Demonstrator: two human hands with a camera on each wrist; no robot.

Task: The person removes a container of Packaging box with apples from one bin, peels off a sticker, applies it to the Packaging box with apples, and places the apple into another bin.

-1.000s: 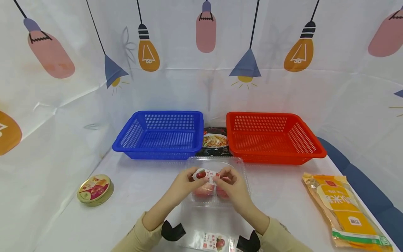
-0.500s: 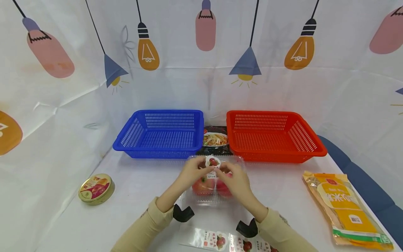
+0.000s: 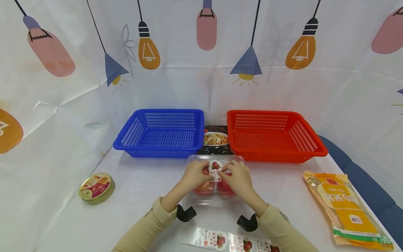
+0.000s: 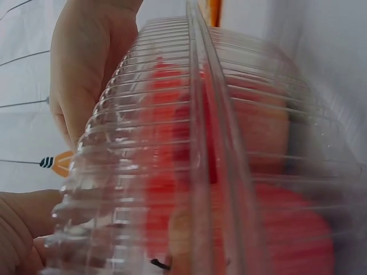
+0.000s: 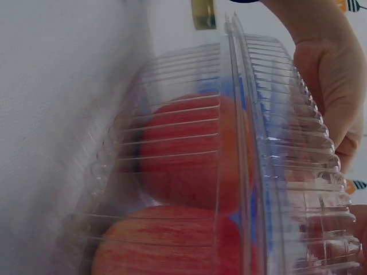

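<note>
A clear plastic clamshell box (image 3: pixel 210 200) with red apples (image 3: pixel 201 189) inside sits mid-table. Over its lid both hands meet. My left hand (image 3: pixel 196 174) and my right hand (image 3: pixel 238 177) pinch a small white sticker (image 3: pixel 215 167) with an apple picture, one at each side, low against the lid's far part. The left wrist view shows the ribbed clamshell (image 4: pixel 189 143) close up with the apples (image 4: pixel 275 229) blurred behind it. In the right wrist view the clamshell (image 5: pixel 241 132) holds two apples (image 5: pixel 183 154).
A blue basket (image 3: pixel 160 134) and a red basket (image 3: pixel 274 138) stand behind the box, a noodle packet (image 3: pixel 215 139) between them. A round tin (image 3: pixel 96 187) lies left, a yellow bag (image 3: pixel 346 210) right. A strip of apple stickers (image 3: pixel 226 241) lies at the front edge.
Both hands carried the sticker from above the lid's middle toward its far side, then lowered it to the lid. The forearms have slid forward.
</note>
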